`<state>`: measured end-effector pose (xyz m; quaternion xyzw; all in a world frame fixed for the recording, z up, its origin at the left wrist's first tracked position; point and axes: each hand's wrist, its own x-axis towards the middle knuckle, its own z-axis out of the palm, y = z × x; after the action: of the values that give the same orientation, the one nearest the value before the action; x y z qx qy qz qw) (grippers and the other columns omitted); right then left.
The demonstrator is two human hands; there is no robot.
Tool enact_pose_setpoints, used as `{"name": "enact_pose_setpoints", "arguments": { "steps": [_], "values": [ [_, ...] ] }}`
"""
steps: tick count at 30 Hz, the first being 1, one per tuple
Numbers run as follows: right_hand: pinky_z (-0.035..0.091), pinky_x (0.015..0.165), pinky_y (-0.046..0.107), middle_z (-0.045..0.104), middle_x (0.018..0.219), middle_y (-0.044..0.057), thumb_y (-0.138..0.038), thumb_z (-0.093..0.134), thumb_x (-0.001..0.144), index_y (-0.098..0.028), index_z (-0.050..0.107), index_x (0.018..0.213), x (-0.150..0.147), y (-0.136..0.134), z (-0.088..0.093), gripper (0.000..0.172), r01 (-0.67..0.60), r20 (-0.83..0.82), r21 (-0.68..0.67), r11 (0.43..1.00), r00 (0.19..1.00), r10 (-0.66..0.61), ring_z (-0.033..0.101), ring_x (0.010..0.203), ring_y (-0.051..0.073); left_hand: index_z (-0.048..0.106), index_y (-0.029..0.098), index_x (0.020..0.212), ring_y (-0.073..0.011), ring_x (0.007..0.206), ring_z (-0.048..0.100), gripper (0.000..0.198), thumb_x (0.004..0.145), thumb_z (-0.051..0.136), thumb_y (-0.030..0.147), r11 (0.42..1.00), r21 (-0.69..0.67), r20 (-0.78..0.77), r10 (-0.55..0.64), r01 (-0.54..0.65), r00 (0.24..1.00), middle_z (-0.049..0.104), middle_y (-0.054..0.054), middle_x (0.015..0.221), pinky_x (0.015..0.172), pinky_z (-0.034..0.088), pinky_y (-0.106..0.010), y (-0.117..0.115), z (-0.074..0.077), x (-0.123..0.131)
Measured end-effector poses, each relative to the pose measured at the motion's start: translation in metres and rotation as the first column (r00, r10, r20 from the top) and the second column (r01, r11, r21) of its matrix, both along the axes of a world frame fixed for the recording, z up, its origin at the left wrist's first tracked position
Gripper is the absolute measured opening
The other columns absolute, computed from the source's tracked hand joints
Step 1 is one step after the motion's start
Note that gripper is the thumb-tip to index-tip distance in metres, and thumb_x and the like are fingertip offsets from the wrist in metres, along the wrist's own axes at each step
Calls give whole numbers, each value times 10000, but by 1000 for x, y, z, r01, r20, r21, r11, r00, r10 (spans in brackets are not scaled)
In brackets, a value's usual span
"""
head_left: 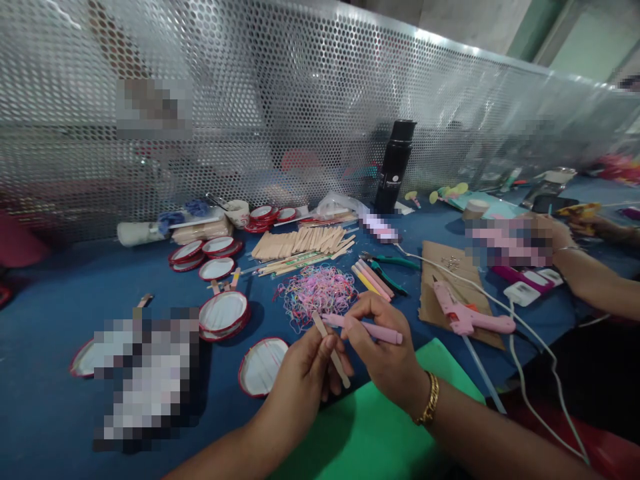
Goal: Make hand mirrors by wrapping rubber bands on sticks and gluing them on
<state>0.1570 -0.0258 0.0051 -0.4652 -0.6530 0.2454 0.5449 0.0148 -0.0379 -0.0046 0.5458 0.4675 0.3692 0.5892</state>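
Between its fingers and thumb, my left hand [305, 367] grips a wooden craft stick [334, 353], tilted over the table. My right hand [385, 353], with a gold bracelet at the wrist, holds a pink marker [377, 331] like a pen. The marker's tip end is at the upper part of the stick; whether it touches cannot be made out. Just beyond both hands lies a heap of colourful rubber bands [320, 293]. A round white disc with a red rim [263, 367] lies left of my left hand. Below the hands is a green sheet [365, 433].
Many loose craft sticks [300, 241] lie behind the bands, beside green-handled pliers [387, 267]. A pink glue gun [470, 317] rests on cardboard [435, 293], its white cable trailing right. A black bottle [395, 167] stands by the perforated metal screen [300, 100]. Another person's arm [595, 267] reaches in.
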Motion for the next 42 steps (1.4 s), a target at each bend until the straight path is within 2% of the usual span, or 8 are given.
{"name": "enact_pose_setpoints", "arguments": {
  "steps": [8, 14, 20, 27, 32, 39, 42],
  "values": [
    [443, 644, 304, 566, 675, 12, -218, 543, 851, -200, 557, 697, -2, -2, 2, 155, -53, -13, 18, 998, 999, 53, 553, 704, 169, 543, 180, 731, -83, 399, 411, 437, 887, 473, 582, 999, 33, -2, -6, 6, 1000, 525, 31, 495, 387, 295, -190, 0, -1, 0],
    [439, 651, 302, 565, 693, 5, -171, 553, 830, -196, 564, 698, 1, 0, -1, 135, 1, 3, 18, 1000, 1000, -2, 550, 690, 156, 551, 181, 763, -88, 397, 419, 408, 891, 483, 563, 1000, 11, 6, -12, 12, 1000, 533, 31, 498, 383, 297, -191, -1, -2, -1],
    [447, 662, 313, 566, 681, 11, -208, 541, 850, -199, 555, 700, 0, -2, -1, 150, -49, -16, 0, 999, 999, 49, 558, 705, 169, 550, 181, 745, -83, 395, 408, 406, 903, 471, 547, 999, 32, 4, -11, 11, 1000, 535, 29, 501, 382, 287, -191, 0, -4, -1],
    [440, 647, 295, 578, 690, -1, -174, 563, 831, -193, 574, 705, 2, 1, -1, 128, 11, -19, 24, 1000, 1000, -10, 554, 670, 146, 547, 178, 761, -85, 391, 413, 410, 895, 473, 559, 1000, 3, 22, -18, 18, 1000, 523, 35, 496, 375, 293, -187, 0, -1, 0],
    [444, 639, 298, 567, 682, 4, -207, 554, 848, -192, 572, 699, 0, 0, -1, 150, -34, -2, 14, 999, 999, 34, 556, 681, 155, 564, 176, 729, -83, 384, 415, 432, 878, 497, 576, 1000, 19, 8, -1, 1, 1000, 537, 24, 490, 375, 289, -190, -1, -1, 0],
    [441, 641, 289, 582, 683, 1, -182, 556, 832, -196, 577, 708, 1, 1, -2, 127, 12, -23, 23, 1000, 1000, -12, 557, 668, 150, 563, 179, 754, -82, 389, 423, 411, 881, 499, 565, 1000, 8, 41, -16, 15, 999, 535, 30, 500, 370, 293, -183, -1, 0, 0],
    [439, 643, 293, 571, 677, 2, -194, 551, 834, -194, 570, 699, 1, 0, -2, 136, -17, -16, 15, 1000, 1000, 18, 555, 670, 152, 562, 180, 756, -77, 384, 411, 404, 889, 492, 556, 1000, 21, 36, -15, 14, 999, 539, 31, 503, 370, 288, -182, -1, -1, 0]
  ]
}}
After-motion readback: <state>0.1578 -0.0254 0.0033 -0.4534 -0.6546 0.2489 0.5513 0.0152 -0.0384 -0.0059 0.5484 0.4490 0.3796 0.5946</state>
